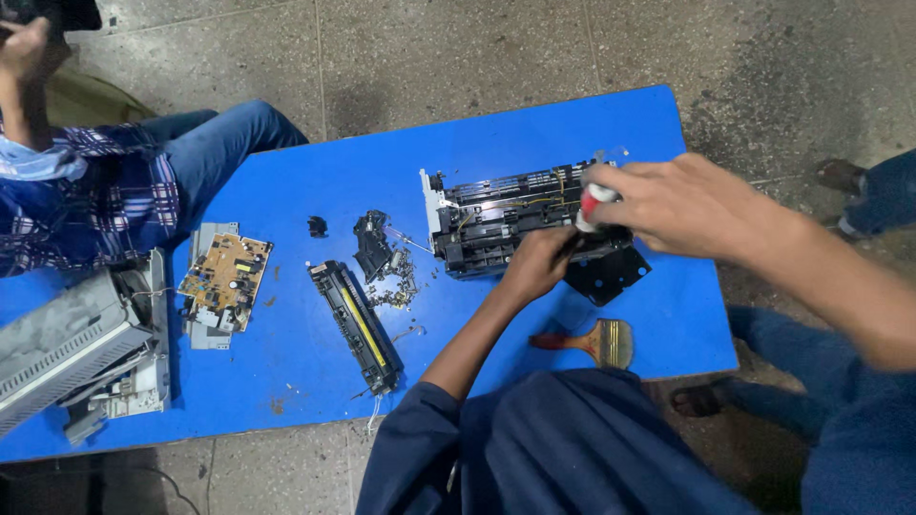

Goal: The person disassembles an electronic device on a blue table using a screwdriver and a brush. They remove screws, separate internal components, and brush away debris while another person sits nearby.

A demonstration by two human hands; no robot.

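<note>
Head view, blue table (315,181). The stripped printer frame (496,224) lies at about 1 o'clock from table centre, open side up, so its inner rails face the worker.

Left hand (534,265) is closed on the frame's near edge at 6 o'clock of the unit, apparently to brace it.

Right hand (668,205) comes in from 3 o'clock, fingers wrapped around a red-and-white tool handle (593,205) held down onto the frame's right end; the tip is hidden, so the contact point cannot be told.

Removed parts are spread apart to the left:
- long fuser bar (355,326)
- loose screws and scraps (393,286)
- brown circuit board (224,277)
- grey casing (72,343) at 9 o'clock

Paintbrush (596,341) lies near, at 5 o'clock.

A seated person's plaid sleeve (105,195) sits at 10 o'clock.
</note>
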